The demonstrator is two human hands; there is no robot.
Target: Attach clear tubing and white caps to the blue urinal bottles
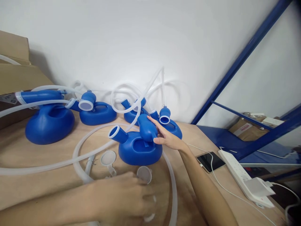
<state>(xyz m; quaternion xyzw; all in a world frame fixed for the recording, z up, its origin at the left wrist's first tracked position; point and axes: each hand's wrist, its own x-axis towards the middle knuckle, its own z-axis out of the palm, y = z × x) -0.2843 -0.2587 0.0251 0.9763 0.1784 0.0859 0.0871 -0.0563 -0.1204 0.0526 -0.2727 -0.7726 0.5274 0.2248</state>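
Note:
A blue plastic urinal bottle [139,153] stands on the wooden table, its white-rimmed spout [115,132] angled up to the left. On top of it rests a blue bulb-shaped urinal cup [147,128]. My right hand [168,138] grips this cup from the right, thumb in front and fingers behind. My left hand [124,197], smeared by motion, is low in front of the bottle; whether it holds anything is unclear. Close to its fingers lies a round whitish cap [144,174], and a whitish ring partly shows below. Another whitish cap with a strap [108,158] lies left of the bottle.
Several similar blue bottles [97,113] with clear hoses line the wall. A looping hose [77,157] crosses the table. Cardboard boxes [14,47] stand at left. At right are a phone [213,161], a white power strip [237,171] and blue metal shelving [235,62].

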